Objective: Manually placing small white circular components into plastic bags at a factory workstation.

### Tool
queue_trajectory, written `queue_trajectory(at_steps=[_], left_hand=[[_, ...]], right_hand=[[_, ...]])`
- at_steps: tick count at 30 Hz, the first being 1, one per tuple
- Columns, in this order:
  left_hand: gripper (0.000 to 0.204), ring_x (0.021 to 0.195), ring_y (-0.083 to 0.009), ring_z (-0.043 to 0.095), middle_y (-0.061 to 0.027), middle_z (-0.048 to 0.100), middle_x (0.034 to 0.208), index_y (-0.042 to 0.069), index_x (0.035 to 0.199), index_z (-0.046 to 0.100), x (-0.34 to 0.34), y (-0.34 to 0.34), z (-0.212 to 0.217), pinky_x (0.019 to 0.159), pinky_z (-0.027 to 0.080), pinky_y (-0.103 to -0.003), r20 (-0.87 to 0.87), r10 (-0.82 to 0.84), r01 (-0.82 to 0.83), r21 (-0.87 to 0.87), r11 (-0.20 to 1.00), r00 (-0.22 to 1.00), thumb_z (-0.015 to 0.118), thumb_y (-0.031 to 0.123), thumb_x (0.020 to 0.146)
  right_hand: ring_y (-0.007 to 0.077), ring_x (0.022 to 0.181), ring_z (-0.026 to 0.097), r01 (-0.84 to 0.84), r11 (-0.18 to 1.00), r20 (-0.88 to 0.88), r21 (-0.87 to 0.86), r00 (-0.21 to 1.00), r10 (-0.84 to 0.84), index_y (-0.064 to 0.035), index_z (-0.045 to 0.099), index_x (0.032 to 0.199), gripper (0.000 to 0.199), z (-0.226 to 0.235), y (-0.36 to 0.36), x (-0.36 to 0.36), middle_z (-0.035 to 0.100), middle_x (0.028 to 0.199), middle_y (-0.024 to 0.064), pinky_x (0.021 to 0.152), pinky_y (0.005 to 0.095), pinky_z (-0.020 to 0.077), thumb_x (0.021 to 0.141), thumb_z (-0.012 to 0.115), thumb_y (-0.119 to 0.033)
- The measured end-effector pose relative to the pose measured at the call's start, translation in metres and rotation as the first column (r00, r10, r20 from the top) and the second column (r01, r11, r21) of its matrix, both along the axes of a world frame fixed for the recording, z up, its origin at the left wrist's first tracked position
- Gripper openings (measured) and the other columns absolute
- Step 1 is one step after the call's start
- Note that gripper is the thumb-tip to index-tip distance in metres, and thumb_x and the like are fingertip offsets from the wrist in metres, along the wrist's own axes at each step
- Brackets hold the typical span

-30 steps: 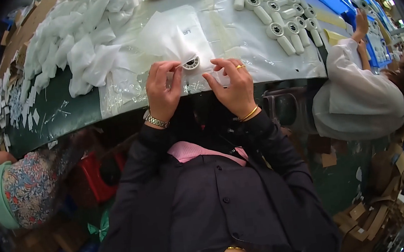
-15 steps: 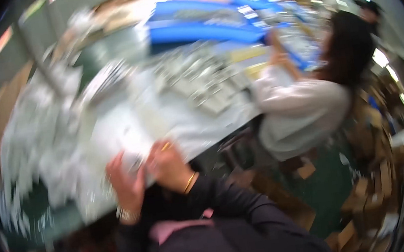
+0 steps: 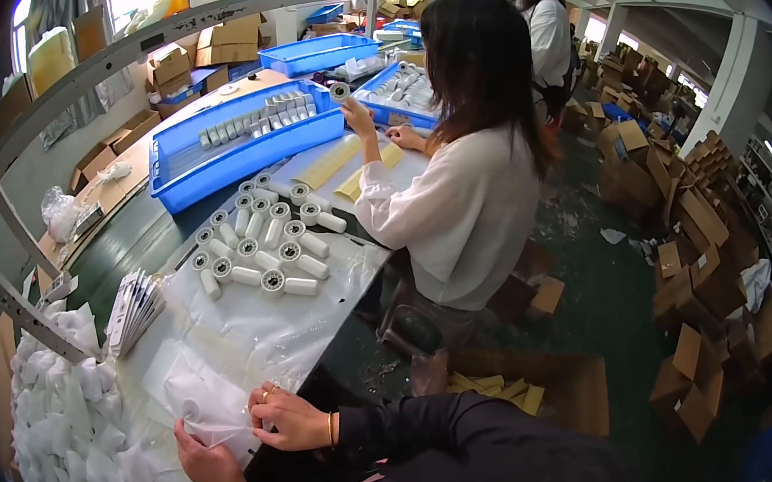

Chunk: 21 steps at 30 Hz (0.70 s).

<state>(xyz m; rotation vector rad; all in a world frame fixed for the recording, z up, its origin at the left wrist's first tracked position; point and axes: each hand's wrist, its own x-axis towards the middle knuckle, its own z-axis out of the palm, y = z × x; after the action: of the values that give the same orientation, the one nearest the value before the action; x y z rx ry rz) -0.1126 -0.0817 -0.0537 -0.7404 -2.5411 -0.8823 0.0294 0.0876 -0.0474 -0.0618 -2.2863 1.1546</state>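
At the table's near edge, my left hand (image 3: 209, 463) is closed around the lower end of a thin white plastic bag (image 3: 216, 399). A small round white end (image 3: 190, 409) shows by its fingertips; whether it lies inside the bag is hard to tell. My right hand (image 3: 290, 418) pinches the bag's right edge between thumb and fingers. Farther up the table lies a group of white cylindrical parts (image 3: 255, 257) with round, dark-centred ends. Left of them rests a fanned stack of flat white printed pieces (image 3: 133, 313).
A heap of white plastic bags (image 3: 73, 419) hangs at the left. Blue trays (image 3: 172, 184) of white parts stand farther back. To the right, a co-worker (image 3: 472, 203) holds a similar part. An open cardboard box (image 3: 564, 383) with yellow pieces sits below the table. A metal frame bar (image 3: 152, 28) crosses overhead.
My view has swung and sharpened from a blur. The hands now appear lower and farther left in the picture. The white bag now shows spread between them.
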Motion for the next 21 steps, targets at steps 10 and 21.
queue_trajectory(at_steps=[10,21], left_hand=[[0.061,0.066,-0.0248,0.056,-0.0069,0.053,0.074,0.004,0.149,0.054,0.032,-0.006,0.009,0.066,0.046,-0.042,0.236,-0.099,0.042,0.235,0.971,0.967,0.068,-0.005,0.09],[0.059,0.067,-0.0091,0.043,0.0019,0.041,0.075,0.002,0.153,0.05,0.043,-0.024,-0.004,0.064,0.039,-0.026,0.381,-0.233,0.042,0.449,0.893,0.895,0.062,-0.008,0.096]], right_hand=[[0.0353,0.116,0.059,0.15,0.97,-0.046,0.192,0.989,-0.144,-0.006,0.069,0.107,0.032,0.018,-0.008,-0.01,0.063,0.117,0.0151,0.102,0.0427,0.0463,0.082,0.082,-0.022],[0.032,0.13,0.054,0.129,0.91,-0.08,0.395,0.991,-0.105,-0.0103,0.066,0.13,0.06,0.0,-0.016,-0.04,0.058,0.131,0.0136,0.113,0.0447,0.0392,0.076,0.086,-0.025]])
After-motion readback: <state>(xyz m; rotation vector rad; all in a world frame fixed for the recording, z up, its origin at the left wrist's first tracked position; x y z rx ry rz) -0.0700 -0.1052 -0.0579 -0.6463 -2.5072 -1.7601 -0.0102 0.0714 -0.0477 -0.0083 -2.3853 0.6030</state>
